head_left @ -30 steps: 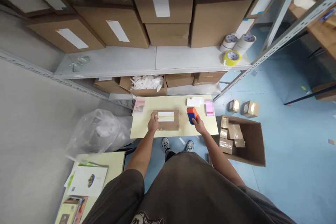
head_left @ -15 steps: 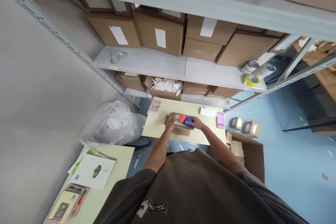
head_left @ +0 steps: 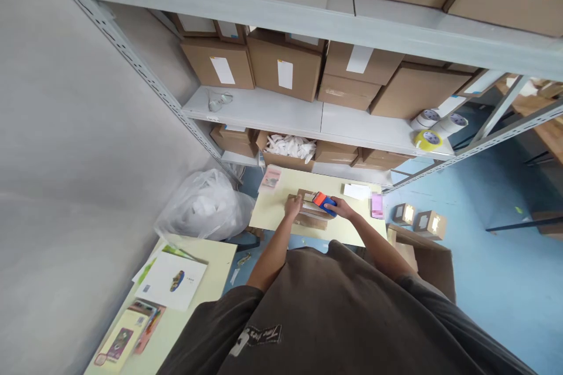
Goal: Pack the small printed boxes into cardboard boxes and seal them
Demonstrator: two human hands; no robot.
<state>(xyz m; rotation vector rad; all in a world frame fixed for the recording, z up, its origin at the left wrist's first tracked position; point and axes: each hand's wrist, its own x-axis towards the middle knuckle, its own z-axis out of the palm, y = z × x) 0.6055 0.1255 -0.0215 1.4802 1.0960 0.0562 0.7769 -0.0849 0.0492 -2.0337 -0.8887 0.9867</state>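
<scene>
A small brown cardboard box (head_left: 311, 222) lies on the pale yellow table (head_left: 272, 211) in front of me, its flaps partly visible. My left hand (head_left: 293, 206) is at the box's left end, fingers bent against the cardboard. In my right hand (head_left: 341, 207) is an orange and blue tape dispenser (head_left: 324, 203), held over the top right part of the box. A strip of tape seems to run from the dispenser toward my left hand.
Behind the table stands a grey shelf (head_left: 281, 114) with cardboard boxes and tape rolls (head_left: 428, 140). A plastic bag (head_left: 204, 205) is at the left, a pink phone-like item (head_left: 377, 205) on the table's right. An open carton (head_left: 433, 263) stands at the right.
The whole view has shifted, so the table and shelf appear further right. The dispenser is still in my right hand, and my left hand has moved slightly along the box's left end.
</scene>
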